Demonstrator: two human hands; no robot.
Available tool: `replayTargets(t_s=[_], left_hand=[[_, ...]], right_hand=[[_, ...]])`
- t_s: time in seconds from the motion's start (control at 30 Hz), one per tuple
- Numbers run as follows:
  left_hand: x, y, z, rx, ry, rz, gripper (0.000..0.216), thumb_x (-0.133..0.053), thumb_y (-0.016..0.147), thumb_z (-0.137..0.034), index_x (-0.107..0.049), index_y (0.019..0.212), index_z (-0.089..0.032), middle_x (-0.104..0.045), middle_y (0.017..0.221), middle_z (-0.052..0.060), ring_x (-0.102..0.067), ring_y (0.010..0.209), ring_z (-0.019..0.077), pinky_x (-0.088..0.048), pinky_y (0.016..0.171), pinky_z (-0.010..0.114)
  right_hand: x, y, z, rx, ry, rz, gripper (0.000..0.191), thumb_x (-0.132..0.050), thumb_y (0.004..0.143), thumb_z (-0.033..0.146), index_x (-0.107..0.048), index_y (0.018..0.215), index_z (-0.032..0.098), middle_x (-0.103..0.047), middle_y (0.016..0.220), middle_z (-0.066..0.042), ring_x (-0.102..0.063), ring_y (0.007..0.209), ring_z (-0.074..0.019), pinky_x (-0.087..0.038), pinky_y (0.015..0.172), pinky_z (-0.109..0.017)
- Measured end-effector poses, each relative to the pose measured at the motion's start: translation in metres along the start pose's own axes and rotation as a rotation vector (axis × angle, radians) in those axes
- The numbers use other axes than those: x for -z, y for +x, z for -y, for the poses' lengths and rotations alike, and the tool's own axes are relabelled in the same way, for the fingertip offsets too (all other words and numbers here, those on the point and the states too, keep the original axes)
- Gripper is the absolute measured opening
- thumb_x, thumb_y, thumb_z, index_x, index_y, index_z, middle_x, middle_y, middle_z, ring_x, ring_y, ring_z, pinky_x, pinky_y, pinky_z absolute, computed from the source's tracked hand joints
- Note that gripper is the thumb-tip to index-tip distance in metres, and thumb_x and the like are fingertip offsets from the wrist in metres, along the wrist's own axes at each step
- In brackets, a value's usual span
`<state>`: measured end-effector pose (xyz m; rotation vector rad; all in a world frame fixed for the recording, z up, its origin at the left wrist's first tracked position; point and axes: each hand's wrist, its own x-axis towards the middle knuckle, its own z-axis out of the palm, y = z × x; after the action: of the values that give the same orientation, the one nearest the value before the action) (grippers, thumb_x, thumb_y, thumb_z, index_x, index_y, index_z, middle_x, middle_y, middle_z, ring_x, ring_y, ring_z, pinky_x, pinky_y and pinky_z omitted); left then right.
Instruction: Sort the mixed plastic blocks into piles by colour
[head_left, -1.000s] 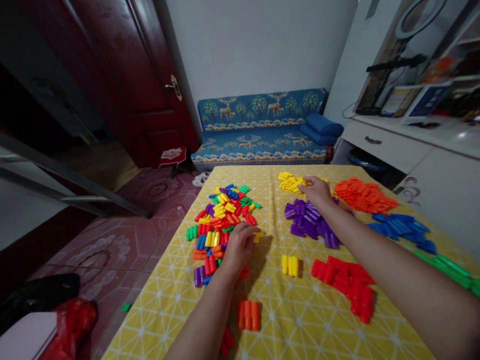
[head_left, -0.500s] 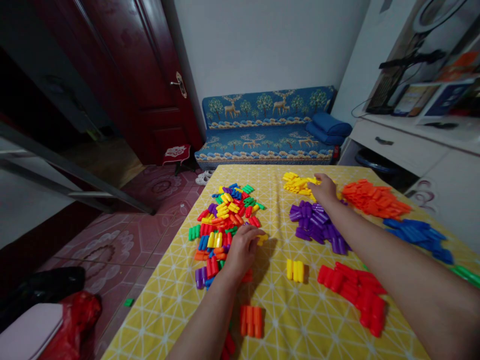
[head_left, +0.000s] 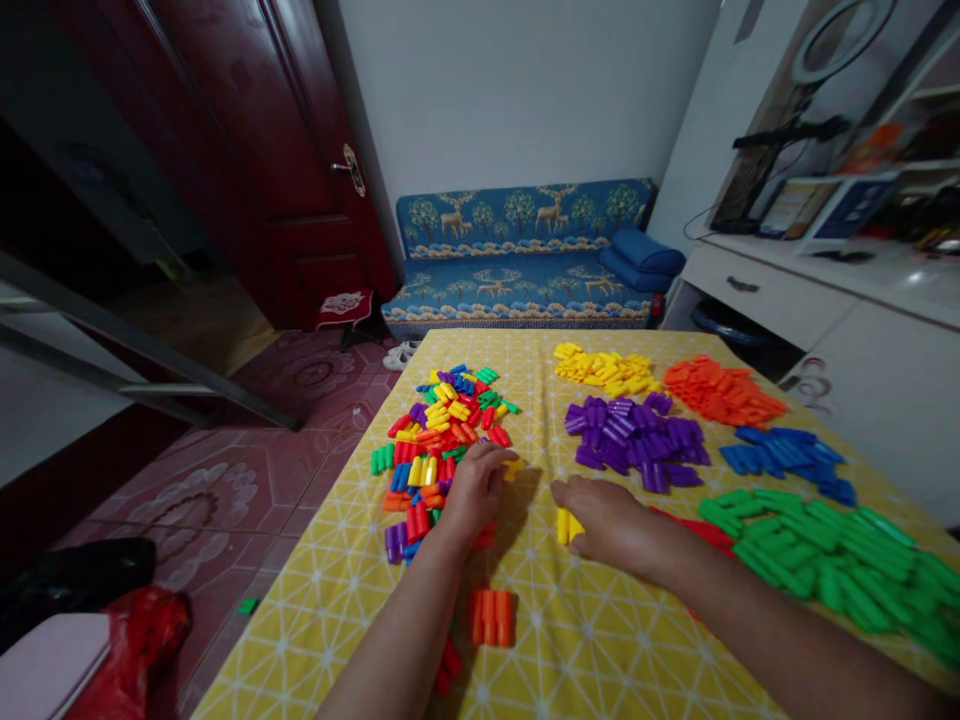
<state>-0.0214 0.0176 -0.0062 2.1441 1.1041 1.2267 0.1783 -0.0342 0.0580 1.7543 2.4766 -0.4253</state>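
Small ribbed yellow block [head_left: 563,525], upright

Two hands, left [head_left: 471,487] and right [head_left: 609,522]; beyond them five sorted piles [head_left: 634,440], one mixed heap [head_left: 442,430]; nearer, one orange cluster [head_left: 491,617].

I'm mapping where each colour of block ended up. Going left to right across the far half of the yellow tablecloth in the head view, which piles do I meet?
Mixed-colour pile → yellow pile → purple pile → orange pile → blue pile. The yellow and purple piles overlap somewhat in left-right position; yellow lies farther back.
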Motion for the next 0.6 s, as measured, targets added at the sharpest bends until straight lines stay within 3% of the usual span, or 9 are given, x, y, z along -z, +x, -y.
replayTargets(t_s=[0.07,0.2,0.37,0.47,0.6], left_hand=[[0.000,0.000,0.000,-0.003,-0.007,-0.022,0.028,-0.052,0.085,-0.005,-0.070,0.100,-0.018,-0.069,0.099,0.008,-0.063,0.095,0.0196,-0.052,0.084,0.033],[0.001,0.000,-0.001,-0.008,-0.013,-0.054,0.026,-0.054,0.085,-0.008,-0.069,0.103,-0.020,-0.069,0.100,0.007,-0.063,0.096,0.0192,-0.051,0.085,0.032],[0.002,-0.001,-0.003,-0.014,0.007,0.063,0.029,-0.054,0.086,-0.011,-0.068,0.110,-0.021,-0.066,0.106,0.009,-0.061,0.101,0.0199,-0.051,0.089,0.034],[0.003,-0.001,-0.006,-0.031,0.074,0.161,0.032,-0.058,0.088,-0.021,-0.065,0.120,-0.021,-0.065,0.114,0.010,-0.059,0.107,0.0229,-0.049,0.093,0.038],[0.004,0.000,-0.009,-0.021,0.111,0.207,0.037,-0.057,0.092,-0.030,-0.060,0.128,-0.023,-0.063,0.121,0.011,-0.057,0.112,0.0243,-0.048,0.096,0.040]], right_hand=[[-0.012,0.006,0.001,-0.015,0.101,-0.109,0.032,-0.061,0.069,0.004,-0.065,0.098,0.017,-0.069,0.098,-0.009,-0.065,0.093,-0.0224,-0.043,0.077,-0.029],[-0.036,0.033,0.002,-0.086,0.393,-0.475,0.022,-0.053,0.074,0.005,-0.062,0.092,0.017,-0.066,0.094,-0.007,-0.062,0.089,-0.0195,-0.045,0.080,-0.029],[-0.066,0.054,0.014,-0.145,0.672,-0.839,0.025,-0.049,0.079,0.012,-0.061,0.101,0.018,-0.061,0.096,-0.009,-0.060,0.084,-0.0212,-0.049,0.072,-0.033],[-0.077,0.055,0.022,-0.113,0.774,-0.907,0.025,-0.049,0.080,0.015,-0.061,0.101,0.020,-0.060,0.097,-0.010,-0.059,0.085,-0.0225,-0.051,0.073,-0.035],[-0.079,0.053,0.027,-0.018,0.863,-0.875,0.026,-0.050,0.079,0.014,-0.062,0.100,0.022,-0.060,0.100,-0.008,-0.059,0.086,-0.0212,-0.052,0.074,-0.035]])
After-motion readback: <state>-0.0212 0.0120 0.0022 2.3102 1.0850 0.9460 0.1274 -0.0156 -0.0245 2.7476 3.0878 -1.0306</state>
